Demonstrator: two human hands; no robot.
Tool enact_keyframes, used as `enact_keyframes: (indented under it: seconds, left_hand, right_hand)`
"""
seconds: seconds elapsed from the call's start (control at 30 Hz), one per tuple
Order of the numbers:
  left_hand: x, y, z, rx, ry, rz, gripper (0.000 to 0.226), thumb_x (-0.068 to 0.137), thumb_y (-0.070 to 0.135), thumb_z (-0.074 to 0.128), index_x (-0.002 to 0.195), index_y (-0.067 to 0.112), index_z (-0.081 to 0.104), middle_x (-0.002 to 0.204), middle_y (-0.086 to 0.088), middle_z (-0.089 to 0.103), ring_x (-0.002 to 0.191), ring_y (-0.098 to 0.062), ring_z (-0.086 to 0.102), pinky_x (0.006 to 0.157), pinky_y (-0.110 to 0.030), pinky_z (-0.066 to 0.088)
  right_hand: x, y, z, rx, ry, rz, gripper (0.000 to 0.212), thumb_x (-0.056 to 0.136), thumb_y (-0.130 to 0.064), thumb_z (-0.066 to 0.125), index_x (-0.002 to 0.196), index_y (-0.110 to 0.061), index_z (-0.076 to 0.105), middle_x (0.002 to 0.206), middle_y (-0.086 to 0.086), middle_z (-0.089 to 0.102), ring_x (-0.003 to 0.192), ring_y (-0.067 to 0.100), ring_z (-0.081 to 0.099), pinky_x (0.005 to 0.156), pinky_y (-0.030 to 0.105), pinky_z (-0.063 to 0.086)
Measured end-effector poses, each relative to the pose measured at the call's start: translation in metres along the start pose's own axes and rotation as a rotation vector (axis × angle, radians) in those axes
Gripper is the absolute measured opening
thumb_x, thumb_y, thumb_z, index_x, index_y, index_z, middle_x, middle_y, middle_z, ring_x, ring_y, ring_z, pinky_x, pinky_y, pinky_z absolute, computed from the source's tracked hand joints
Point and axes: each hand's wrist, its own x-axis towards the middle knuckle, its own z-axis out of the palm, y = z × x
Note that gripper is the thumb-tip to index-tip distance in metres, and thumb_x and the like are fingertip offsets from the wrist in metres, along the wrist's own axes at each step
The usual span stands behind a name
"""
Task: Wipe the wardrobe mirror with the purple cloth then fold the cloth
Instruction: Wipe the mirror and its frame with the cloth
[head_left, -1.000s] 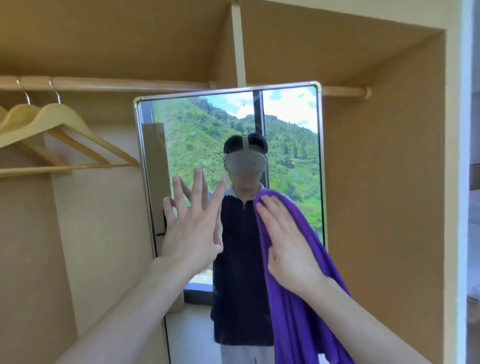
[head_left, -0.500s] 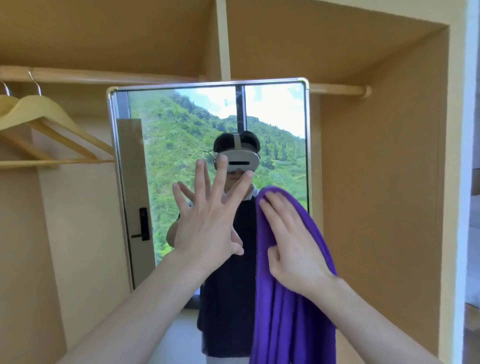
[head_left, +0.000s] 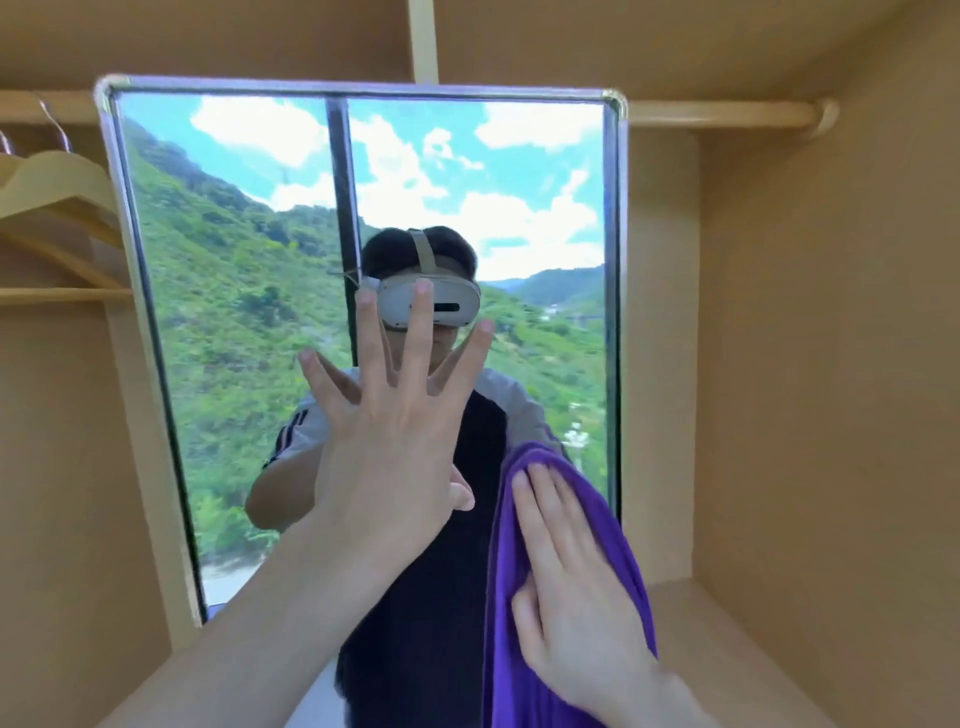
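While the wardrobe (head_left: 779, 364) frames everything, its mirror (head_left: 234, 312) now fills far more of the view than a moment ago, and the purple cloth (head_left: 561, 597) has slid lower toward the glass's right edge, so wiping looks under way with folding not yet begun. The left hand (head_left: 395, 441) rests flat with fingers spread on the glass; the right hand (head_left: 566, 587), fingers straight, presses the cloth against it. Wooden hangers (head_left: 57, 192) on the rail (head_left: 727, 114) hang left, clear of the wiping path.
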Motion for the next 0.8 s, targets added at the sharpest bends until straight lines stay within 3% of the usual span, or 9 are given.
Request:
enact_keyframes:
  seconds: [0.13,0.3,0.4,0.47,0.57,0.6,0.63,0.7,0.8]
  left_hand:
    - [0.0,0.003,-0.002,0.037,-0.019,-0.022,0.162,0.04,0.074,0.088,0.161,0.034,-0.011,0.169,-0.017,-0.022,0.152,-0.054,-0.013,0.104,-0.084,0.02]
    - [-0.001,0.004,-0.005,0.028,-0.035,-0.027,0.161,0.039,0.069,0.092,0.162,0.036,-0.006,0.169,-0.014,-0.023,0.152,-0.053,-0.014,0.103,-0.084,0.021]
    - [-0.002,0.006,-0.007,0.043,-0.045,-0.03,0.16,0.039,0.069,0.092,0.163,0.035,-0.004,0.169,-0.013,-0.022,0.153,-0.052,-0.012,0.104,-0.084,0.023]
    - [-0.001,0.006,-0.009,0.058,-0.046,-0.039,0.16,0.04,0.071,0.09,0.162,0.036,-0.006,0.169,-0.013,-0.023,0.153,-0.052,-0.013,0.105,-0.083,0.023]
    - [-0.004,0.008,-0.006,0.066,-0.039,-0.043,0.159,0.039,0.074,0.088,0.163,0.036,-0.004,0.17,-0.015,-0.019,0.153,-0.051,-0.01,0.104,-0.083,0.025]
    - [-0.007,0.01,-0.004,0.053,-0.037,-0.036,0.159,0.036,0.077,0.086,0.163,0.036,-0.001,0.17,-0.015,-0.018,0.153,-0.051,-0.011,0.103,-0.084,0.024]
    - [-0.011,0.012,-0.002,0.037,-0.042,-0.024,0.16,0.033,0.081,0.083,0.163,0.036,0.001,0.17,-0.014,-0.018,0.153,-0.052,-0.011,0.102,-0.085,0.023]
    - [-0.021,0.021,0.004,0.024,-0.057,-0.002,0.163,0.028,0.085,0.08,0.163,0.035,0.004,0.17,-0.015,-0.016,0.152,-0.053,-0.011,0.1,-0.087,0.021]
    - [-0.028,0.029,0.01,0.024,-0.053,-0.009,0.166,0.026,0.078,0.087,0.164,0.033,0.006,0.171,-0.017,-0.012,0.152,-0.055,-0.008,0.099,-0.088,0.022]
  right_hand:
    - [0.015,-0.002,-0.01,0.069,0.015,0.063,0.104,0.081,-0.011,0.065,0.163,-0.014,0.001,0.171,-0.003,-0.01,0.157,0.012,-0.009,0.122,0.036,0.017]
    - [0.092,-0.012,-0.062,0.15,0.142,0.161,0.101,0.087,0.0,0.057,0.162,-0.014,-0.008,0.17,0.0,-0.016,0.155,0.012,-0.02,0.123,0.024,-0.008]
    - [0.101,-0.016,-0.067,0.145,0.148,0.21,0.115,0.082,-0.005,0.071,0.16,-0.01,-0.013,0.168,0.003,-0.021,0.155,0.019,-0.021,0.123,0.032,-0.01]
    - [0.078,-0.027,-0.051,0.132,0.079,0.255,0.124,0.072,-0.009,0.081,0.16,-0.002,-0.006,0.169,0.016,-0.011,0.157,0.031,-0.01,0.126,0.046,0.005]
    - [0.028,-0.036,-0.022,0.117,-0.033,0.32,0.125,0.05,-0.011,0.094,0.153,0.006,0.027,0.158,0.026,0.035,0.144,0.041,0.04,0.106,0.052,0.048]
    - [0.015,-0.034,-0.015,0.137,-0.062,0.323,0.129,0.052,-0.014,0.095,0.156,0.002,0.021,0.161,0.024,0.031,0.147,0.036,0.037,0.105,0.049,0.048]
    - [0.005,-0.029,-0.01,0.159,-0.102,0.313,0.134,0.062,-0.016,0.09,0.161,-0.006,0.0,0.169,0.017,0.009,0.156,0.027,0.016,0.115,0.045,0.041]
    - [-0.005,-0.014,-0.008,0.187,-0.143,0.236,0.129,0.085,-0.014,0.071,0.149,-0.027,-0.041,0.16,-0.008,-0.041,0.148,0.006,-0.033,0.127,0.036,0.014]
    - [0.016,-0.001,-0.033,0.14,-0.061,0.102,0.119,0.086,-0.011,0.068,0.158,-0.027,-0.025,0.163,-0.015,-0.033,0.151,0.003,-0.026,0.122,0.026,-0.001]
